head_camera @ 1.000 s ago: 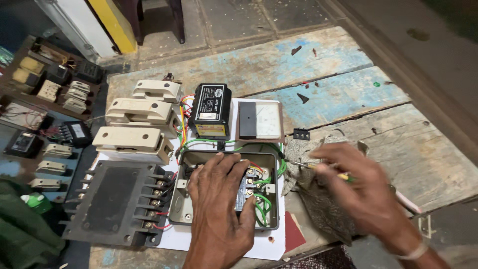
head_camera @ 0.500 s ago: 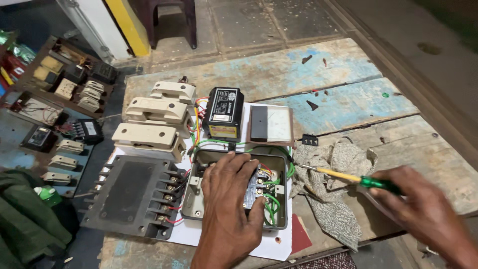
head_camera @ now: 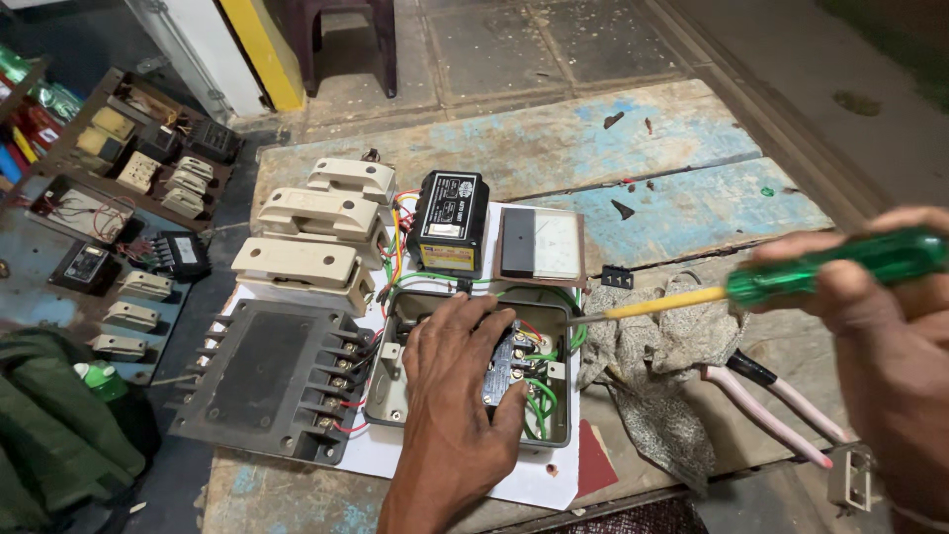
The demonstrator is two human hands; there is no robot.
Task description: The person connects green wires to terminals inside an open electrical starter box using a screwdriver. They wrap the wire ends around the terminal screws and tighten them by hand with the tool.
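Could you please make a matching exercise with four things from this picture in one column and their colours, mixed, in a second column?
Things:
1. screwdriver handle
2. relay block
3. three fuse carriers
4. pliers handles

Colours:
A. cream
B. pink
C. green
D. black

Pairs: 1-C, 2-D, 3-A, 4-B

Left hand [head_camera: 457,396] rests palm-down inside open switch box [head_camera: 405,376], over wiring. Right hand [head_camera: 880,336] grips green-handled screwdriver [head_camera: 751,287], tip at box's right rim. Rag [head_camera: 652,366] beside box on table [head_camera: 593,148].
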